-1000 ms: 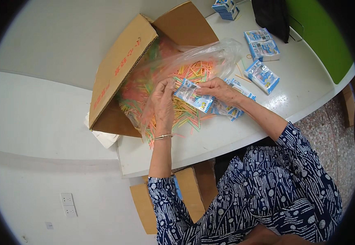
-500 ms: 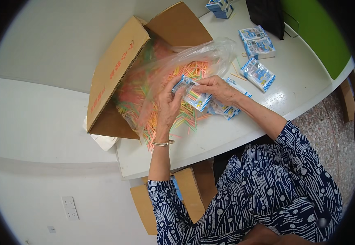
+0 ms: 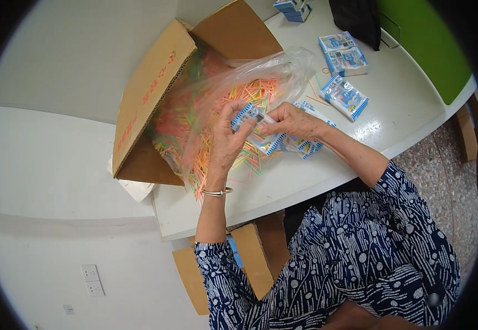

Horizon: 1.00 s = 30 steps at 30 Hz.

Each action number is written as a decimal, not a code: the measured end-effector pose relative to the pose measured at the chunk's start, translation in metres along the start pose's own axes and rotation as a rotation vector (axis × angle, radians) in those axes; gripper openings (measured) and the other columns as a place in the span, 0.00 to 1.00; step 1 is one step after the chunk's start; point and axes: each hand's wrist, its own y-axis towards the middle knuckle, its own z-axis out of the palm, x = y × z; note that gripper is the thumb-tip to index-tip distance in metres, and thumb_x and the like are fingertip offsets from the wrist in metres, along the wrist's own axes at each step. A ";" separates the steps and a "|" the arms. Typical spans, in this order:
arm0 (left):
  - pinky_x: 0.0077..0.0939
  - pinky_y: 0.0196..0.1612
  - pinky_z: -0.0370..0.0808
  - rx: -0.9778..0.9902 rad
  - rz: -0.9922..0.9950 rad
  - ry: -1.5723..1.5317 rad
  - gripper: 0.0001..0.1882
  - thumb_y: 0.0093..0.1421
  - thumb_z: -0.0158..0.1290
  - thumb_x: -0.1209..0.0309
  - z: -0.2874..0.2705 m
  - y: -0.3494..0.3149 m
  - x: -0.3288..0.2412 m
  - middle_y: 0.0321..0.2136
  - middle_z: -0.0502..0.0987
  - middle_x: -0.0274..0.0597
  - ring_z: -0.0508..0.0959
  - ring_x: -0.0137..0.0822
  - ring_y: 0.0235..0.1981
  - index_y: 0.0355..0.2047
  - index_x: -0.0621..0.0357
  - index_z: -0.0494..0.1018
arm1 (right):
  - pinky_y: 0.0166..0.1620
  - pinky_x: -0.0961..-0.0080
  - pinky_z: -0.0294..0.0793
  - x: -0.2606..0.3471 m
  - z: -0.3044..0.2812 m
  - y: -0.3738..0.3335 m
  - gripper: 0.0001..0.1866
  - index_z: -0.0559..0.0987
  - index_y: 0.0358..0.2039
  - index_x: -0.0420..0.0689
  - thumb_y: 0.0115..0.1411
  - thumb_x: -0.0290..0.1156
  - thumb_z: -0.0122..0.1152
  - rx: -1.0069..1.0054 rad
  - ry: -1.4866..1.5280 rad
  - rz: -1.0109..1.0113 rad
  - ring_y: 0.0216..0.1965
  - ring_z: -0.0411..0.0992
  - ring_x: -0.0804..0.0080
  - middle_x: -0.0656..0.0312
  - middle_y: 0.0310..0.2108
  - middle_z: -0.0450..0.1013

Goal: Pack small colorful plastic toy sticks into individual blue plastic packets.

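Between my two hands is a small blue-and-white plastic packet (image 3: pixel 244 116) with a clear middle, tilted over the pile of thin coloured sticks (image 3: pixel 258 91). My left hand (image 3: pixel 227 140) pinches its upper left part between thumb and fingers. With fingertips closed on the packet's clear middle, my right hand (image 3: pixel 296 122) comes in from the other side and hides part of it. More packets (image 3: pixel 307 147) of the same kind lie on the table under and beside my right wrist. The pink, yellow and green sticks spill from a clear plastic bag (image 3: pixel 294 63).
An open cardboard box (image 3: pixel 151 99) lies tipped on the white table (image 3: pixel 390 110), the bag reaching out of it. Filled packets (image 3: pixel 346 99) and stacked packets (image 3: pixel 346 58) stand to the right. Farther back are blue-and-white packs (image 3: pixel 294 10) and a black bag (image 3: pixel 354 22).
My right fingertips have shifted over the packet's middle, and the coloured sticks that showed there are now mostly covered. The packet stays in both hands. The whole view has shifted slightly.
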 end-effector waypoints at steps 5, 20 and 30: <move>0.18 0.37 0.72 0.016 0.002 0.016 0.17 0.54 0.55 0.76 0.005 0.000 -0.003 0.35 0.75 0.40 0.74 0.24 0.34 0.44 0.65 0.66 | 0.24 0.84 0.64 0.001 -0.002 -0.005 0.14 0.81 0.29 0.40 0.51 0.39 0.67 0.031 -0.059 0.074 0.21 0.67 0.86 0.67 0.21 0.74; 0.17 0.36 0.74 -0.090 -0.060 -0.361 0.16 0.55 0.56 0.78 0.055 0.008 0.013 0.36 0.75 0.40 0.75 0.25 0.34 0.43 0.66 0.67 | 0.26 0.78 0.64 0.028 -0.061 -0.047 0.20 0.79 0.33 0.34 0.57 0.43 0.59 -0.423 -0.255 -0.233 0.23 0.67 0.79 0.66 0.21 0.73; 0.21 0.37 0.72 -0.225 -0.054 0.130 0.18 0.56 0.56 0.73 0.074 -0.032 0.057 0.37 0.72 0.47 0.73 0.29 0.35 0.45 0.65 0.67 | 0.32 0.63 0.64 -0.008 -0.063 -0.072 0.23 0.71 0.21 0.35 0.54 0.46 0.59 -0.506 -1.010 -0.091 0.25 0.67 0.56 0.50 0.19 0.67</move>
